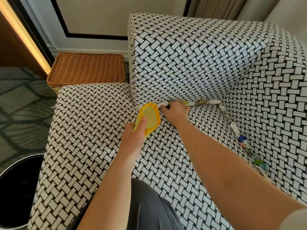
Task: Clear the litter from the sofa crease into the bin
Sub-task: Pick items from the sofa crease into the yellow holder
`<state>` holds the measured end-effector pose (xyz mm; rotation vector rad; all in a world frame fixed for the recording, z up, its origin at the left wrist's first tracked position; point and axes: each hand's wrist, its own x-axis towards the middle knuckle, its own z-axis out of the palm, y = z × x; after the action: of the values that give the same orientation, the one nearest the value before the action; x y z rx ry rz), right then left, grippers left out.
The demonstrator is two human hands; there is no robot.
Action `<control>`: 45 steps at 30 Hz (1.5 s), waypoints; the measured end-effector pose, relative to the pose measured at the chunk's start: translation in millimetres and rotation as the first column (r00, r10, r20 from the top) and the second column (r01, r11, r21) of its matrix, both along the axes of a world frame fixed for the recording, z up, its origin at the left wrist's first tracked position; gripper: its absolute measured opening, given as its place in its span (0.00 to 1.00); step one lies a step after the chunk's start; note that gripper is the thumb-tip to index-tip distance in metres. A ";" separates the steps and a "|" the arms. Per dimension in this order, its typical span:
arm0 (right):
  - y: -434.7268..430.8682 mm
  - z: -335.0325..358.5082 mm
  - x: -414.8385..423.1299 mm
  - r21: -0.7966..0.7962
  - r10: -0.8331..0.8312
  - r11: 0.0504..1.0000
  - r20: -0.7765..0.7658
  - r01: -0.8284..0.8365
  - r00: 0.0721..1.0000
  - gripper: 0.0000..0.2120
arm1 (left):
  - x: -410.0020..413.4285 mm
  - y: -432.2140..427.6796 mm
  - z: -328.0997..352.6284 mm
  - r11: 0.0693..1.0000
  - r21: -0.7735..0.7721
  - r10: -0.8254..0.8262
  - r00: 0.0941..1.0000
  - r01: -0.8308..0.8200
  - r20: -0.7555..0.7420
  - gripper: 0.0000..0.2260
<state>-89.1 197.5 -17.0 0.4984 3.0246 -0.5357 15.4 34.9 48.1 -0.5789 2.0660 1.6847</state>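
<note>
The bin (20, 161) sat well behind my left hand (132, 135), which gripped a yellow wrapper (150, 116). Beyond it, my right hand (176, 111) pinched a white tissue (163, 104) in the sofa crease (221, 107). A hard tug risked tearing it, or pushing the litter (206, 102) beside those fingertips deeper.
</note>
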 end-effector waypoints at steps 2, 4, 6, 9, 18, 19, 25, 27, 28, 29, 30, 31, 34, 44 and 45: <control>0.9 -0.9 2.4 -0.004 0.006 1.000 -0.044 -0.006 0.999 0.16 | 0.0 -0.1 -1.3 1.000 -0.003 0.005 1.000 -0.005 -0.007 0.24; -0.1 -2.3 5.1 -0.004 -0.011 1.000 -0.093 0.011 0.996 0.15 | -0.9 -0.4 -2.9 1.000 -0.009 0.015 1.000 -0.015 -0.013 0.23; -2.1 -4.1 8.5 0.010 -0.066 0.998 -0.145 0.069 0.987 0.14 | -2.0 0.4 -3.2 1.000 -0.012 0.019 1.000 -0.019 -0.014 0.24; -3.4 -4.8 13.2 -0.006 -0.157 0.987 -0.228 0.159 0.961 0.12 | -1.8 1.3 -3.1 1.000 -0.007 0.010 1.000 -0.010 -0.020 0.24; -7.2 -1.0 36.4 -0.274 -0.173 0.959 -0.382 0.067 0.908 0.08 | 0.5 3.9 -3.4 1.000 0.012 0.025 0.999 -0.024 -0.041 0.25; -6.8 0.5 41.4 -0.315 -0.187 0.947 -0.389 0.060 0.902 0.09 | 2.2 3.3 -3.6 1.000 0.007 0.019 0.999 -0.018 -0.043 0.25; -13.3 18.1 93.1 -0.679 -0.419 0.721 -0.265 0.141 0.869 0.10 | 17.3 1.2 0.6 0.991 -0.103 -0.094 0.992 0.085 -0.084 0.27; -15.9 27.2 111.5 -0.791 -0.501 0.583 -0.172 0.185 0.848 0.08 | 21.3 3.9 3.2 0.982 -0.161 -0.120 0.986 0.100 -0.118 0.27; -16.4 33.5 119.5 -0.833 -0.523 0.519 -0.132 0.192 0.842 0.06 | 22.8 6.2 4.1 0.972 -0.206 -0.145 0.980 0.115 -0.136 0.27; -16.6 40.6 126.6 -0.861 -0.520 0.478 -0.117 0.176 0.846 0.05 | 24.4 8.7 4.7 0.958 -0.253 -0.179 0.971 0.135 -0.156 0.27; -17.7 47.4 131.7 -0.878 -0.498 0.457 -0.121 0.141 0.859 0.04 | 24.6 10.2 3.9 0.943 -0.296 -0.208 0.962 0.150 -0.176 0.28; -18.8 54.9 136.0 -0.891 -0.474 0.443 -0.137 0.101 0.870 0.03 | 25.3 11.5 3.8 0.934 -0.321 -0.225 0.956 0.156 -0.190 0.28; -22.2 75.4 144.4 -0.896 -0.421 0.444 -0.208 0.000 0.883 0.02 | 27.6 15.1 4.2 0.906 -0.385 -0.266 0.943 0.174 -0.200 0.31; -17.1 79.5 155.2 -0.683 -0.262 0.725 -0.388 -0.085 0.884 0.04 | 33.1 37.0 9.3 0.919 -0.336 -0.290 0.931 0.206 -0.222 0.26; -11.9 77.7 154.0 -0.671 -0.273 0.737 -0.411 -0.086 0.870 0.05 | 32.2 36.8 9.7 0.919 -0.339 -0.285 0.935 0.203 -0.213 0.25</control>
<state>64.9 185.6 60.7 0.5201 2.8723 -1.9400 47.7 71.7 57.8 -0.1796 2.4981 1.3568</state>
